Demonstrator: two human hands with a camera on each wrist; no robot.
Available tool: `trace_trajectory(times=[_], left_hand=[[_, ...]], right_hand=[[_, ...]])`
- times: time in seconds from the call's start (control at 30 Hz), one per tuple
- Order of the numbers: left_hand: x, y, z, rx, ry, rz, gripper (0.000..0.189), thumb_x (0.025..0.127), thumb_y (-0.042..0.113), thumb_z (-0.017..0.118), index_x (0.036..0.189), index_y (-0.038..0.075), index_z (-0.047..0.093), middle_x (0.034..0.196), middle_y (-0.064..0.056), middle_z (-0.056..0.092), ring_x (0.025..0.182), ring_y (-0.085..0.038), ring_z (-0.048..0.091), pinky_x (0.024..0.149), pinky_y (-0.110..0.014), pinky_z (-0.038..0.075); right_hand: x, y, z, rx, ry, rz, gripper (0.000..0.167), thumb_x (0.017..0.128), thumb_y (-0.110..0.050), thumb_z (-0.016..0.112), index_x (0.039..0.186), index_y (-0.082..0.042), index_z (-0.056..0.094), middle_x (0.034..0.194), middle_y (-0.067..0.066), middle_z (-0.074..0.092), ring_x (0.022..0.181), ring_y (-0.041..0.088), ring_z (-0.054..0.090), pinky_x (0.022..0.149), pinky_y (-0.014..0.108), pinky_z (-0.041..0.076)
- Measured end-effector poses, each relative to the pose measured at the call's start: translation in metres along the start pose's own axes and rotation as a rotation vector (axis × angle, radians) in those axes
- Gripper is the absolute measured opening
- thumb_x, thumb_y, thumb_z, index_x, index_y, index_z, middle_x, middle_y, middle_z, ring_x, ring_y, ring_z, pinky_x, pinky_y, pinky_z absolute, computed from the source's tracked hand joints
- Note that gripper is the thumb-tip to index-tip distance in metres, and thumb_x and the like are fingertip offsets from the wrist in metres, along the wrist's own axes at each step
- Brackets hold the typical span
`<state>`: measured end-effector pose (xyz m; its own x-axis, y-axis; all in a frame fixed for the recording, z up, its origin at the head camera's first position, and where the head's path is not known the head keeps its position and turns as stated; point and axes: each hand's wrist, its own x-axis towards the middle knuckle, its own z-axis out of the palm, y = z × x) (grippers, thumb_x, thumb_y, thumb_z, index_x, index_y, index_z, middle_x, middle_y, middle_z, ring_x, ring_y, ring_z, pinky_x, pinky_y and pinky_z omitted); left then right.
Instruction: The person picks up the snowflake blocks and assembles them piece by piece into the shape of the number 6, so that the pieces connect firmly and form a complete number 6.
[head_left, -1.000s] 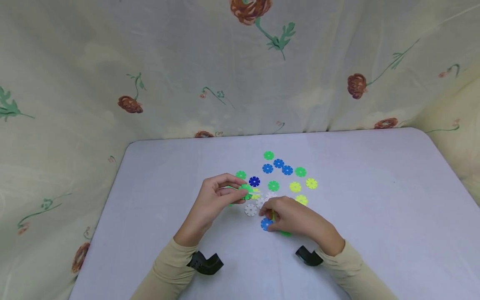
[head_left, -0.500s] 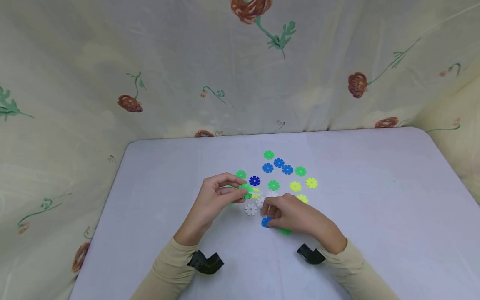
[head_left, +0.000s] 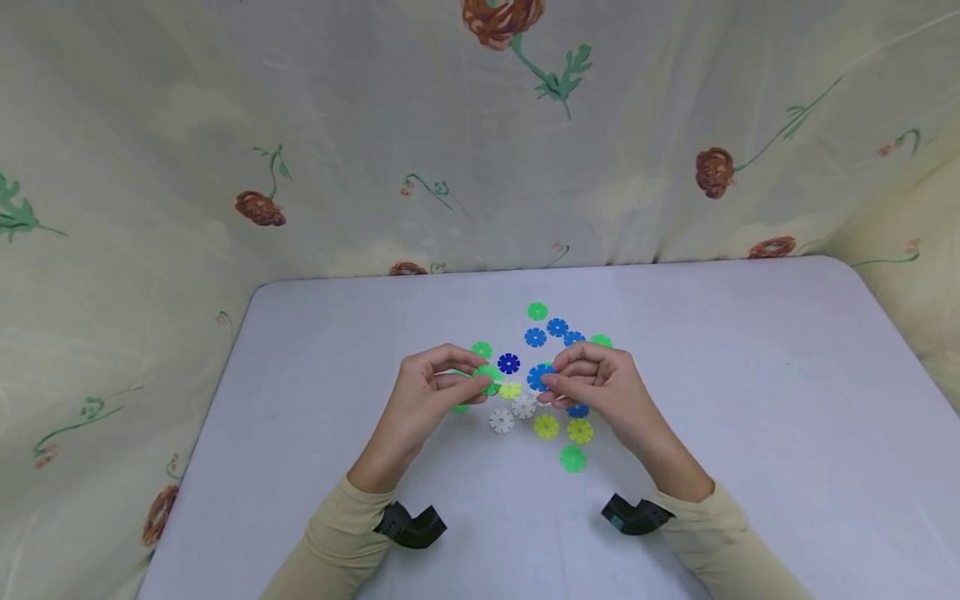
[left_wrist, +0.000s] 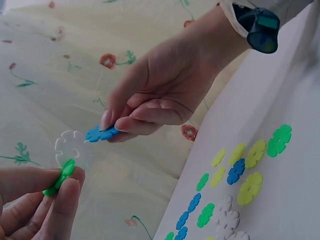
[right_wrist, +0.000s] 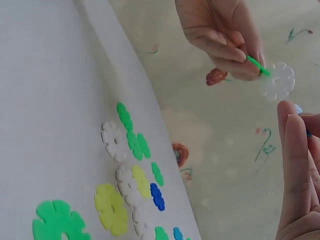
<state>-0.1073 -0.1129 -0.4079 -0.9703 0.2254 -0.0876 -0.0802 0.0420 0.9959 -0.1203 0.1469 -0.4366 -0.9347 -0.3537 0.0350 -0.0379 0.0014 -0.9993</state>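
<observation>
My left hand (head_left: pixel 438 387) pinches a green notched disc (left_wrist: pixel 61 177) between thumb and fingers. A whitish see-through notched disc (right_wrist: pixel 280 81) stands at an angle to it, apparently slotted into its edge. Facing it, my right hand (head_left: pixel 600 383) pinches a blue notched disc (left_wrist: pixel 101 133) by its rim. Both hands are raised over the table, and a small gap separates the blue disc from the whitish one. In the right wrist view the right fingers (right_wrist: pixel 297 165) hide most of the blue disc.
Several loose notched discs lie on the white table (head_left: pixel 337 358): a dark blue disc (head_left: pixel 508 363), a white disc (head_left: pixel 502 420), a yellow disc (head_left: pixel 580 431) and a green disc (head_left: pixel 573 458) among them. A flowered curtain (head_left: pixel 360 167) hangs behind the table.
My right hand has picked the blue disc up from the near part of the pile and brought it up and away from me, opposite the left hand. The left hand has hardly moved.
</observation>
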Motion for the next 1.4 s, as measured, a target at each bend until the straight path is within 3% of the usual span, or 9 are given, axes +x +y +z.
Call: trace_trajectory(times=[0.1,0.37,0.77,0.97,1.1,1.4], left_hand=[[-0.0002,-0.0009,0.0001,-0.002,0.001,-0.001,0.020,0.093,0.005,0.075,0.111,-0.003,0.071,0.098,-0.007,0.069,0.088,-0.031,0.078,0.086,-0.049,0.064],[0.0006,-0.0048,0.0011,-0.013,-0.023,0.012,0.020,0.093,0.004,0.075,0.111,-0.004,0.070,0.094,-0.005,0.069,0.084,-0.023,0.078,0.081,-0.036,0.066],[-0.0009,-0.0029,0.0013,0.027,-0.011,0.026,0.019,0.092,0.005,0.076,0.109,-0.002,0.072,0.090,-0.008,0.072,0.076,-0.014,0.077,0.081,-0.036,0.066],[-0.0015,-0.0024,0.0012,0.028,-0.015,0.039,0.019,0.092,0.005,0.077,0.108,-0.003,0.073,0.090,-0.008,0.072,0.077,-0.013,0.077,0.081,-0.035,0.066],[-0.0017,-0.0029,0.0019,0.033,-0.014,0.034,0.018,0.092,0.005,0.077,0.108,-0.003,0.073,0.088,-0.007,0.072,0.077,-0.018,0.077,0.081,-0.035,0.066],[-0.0009,-0.0048,0.0038,0.057,-0.010,0.043,0.016,0.091,0.002,0.076,0.106,-0.003,0.074,0.089,-0.013,0.073,0.082,-0.039,0.077,0.080,-0.033,0.066]], right_hand=[[-0.0012,-0.0022,0.0030,0.005,-0.003,0.003,0.014,0.097,-0.005,0.071,0.102,0.005,0.062,0.089,-0.001,0.080,0.079,0.019,0.080,0.071,0.035,0.066],[-0.0020,-0.0039,0.0049,-0.071,0.013,0.000,0.020,0.096,-0.007,0.073,0.109,0.007,0.069,0.093,0.014,0.080,0.078,0.022,0.080,0.071,0.038,0.066],[-0.0030,-0.0038,0.0053,-0.122,0.014,-0.072,0.015,0.096,-0.005,0.073,0.107,0.005,0.073,0.088,0.001,0.080,0.075,0.022,0.079,0.069,0.037,0.066],[-0.0036,-0.0054,0.0074,-0.120,0.001,-0.115,0.014,0.095,-0.002,0.072,0.106,0.007,0.073,0.088,0.011,0.080,0.074,0.027,0.079,0.068,0.037,0.066],[-0.0037,-0.0057,0.0082,-0.124,-0.007,-0.127,0.014,0.094,-0.001,0.073,0.106,0.007,0.073,0.088,0.015,0.079,0.073,0.028,0.079,0.068,0.037,0.066],[-0.0041,-0.0058,0.0077,-0.116,-0.025,-0.120,0.012,0.095,0.000,0.071,0.104,0.009,0.072,0.087,0.011,0.079,0.072,0.027,0.079,0.067,0.042,0.065]])
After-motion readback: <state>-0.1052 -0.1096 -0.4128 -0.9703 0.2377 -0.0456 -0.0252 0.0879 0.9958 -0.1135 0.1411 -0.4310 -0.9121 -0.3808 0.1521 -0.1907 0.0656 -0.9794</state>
